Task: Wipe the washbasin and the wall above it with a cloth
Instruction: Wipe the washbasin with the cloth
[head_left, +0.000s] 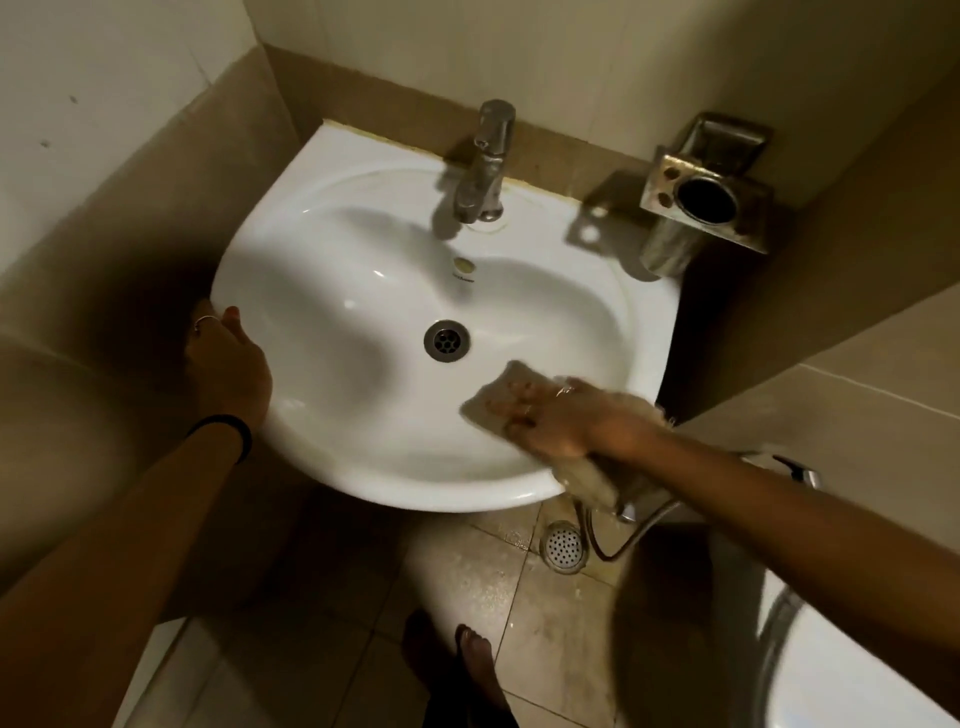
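- I am pressing the cloth (496, 397) flat against the inside of the washbasin (363, 291) with my right hand (558, 415), fingers spread and straight on top of it rather than curled around it; part of the cloth is trailing back under my wrist and hanging over the near right rim.
- My left hand (231, 358) is resting on the basin's left rim, thumb on top of the edge and fingers reaching down the outside, seemingly bracing; how tightly those fingers are curling I cannot tell.
- The bowl is lying ahead and to the left of the cloth, its long axis running left to right across my view. The drain (447, 339) is sitting just up and left of the cloth's leading corner, and the tap (485, 161) is standing at the far rim, well beyond it.
- The right hand is the one placed to work; I am judging that the coming stroke is heading leftward across the bowl, towards the drain and the braced hand.
- The wall (597, 57) above the basin is lying farther off, past the tap, out of the cloth's present reach; I am judging it not yet wiped.
- The basin is looking glossy white; the cloth is looking pale beige, damp and rumpled.
- A metal holder (701, 192) is hanging on the wall to the basin's right.
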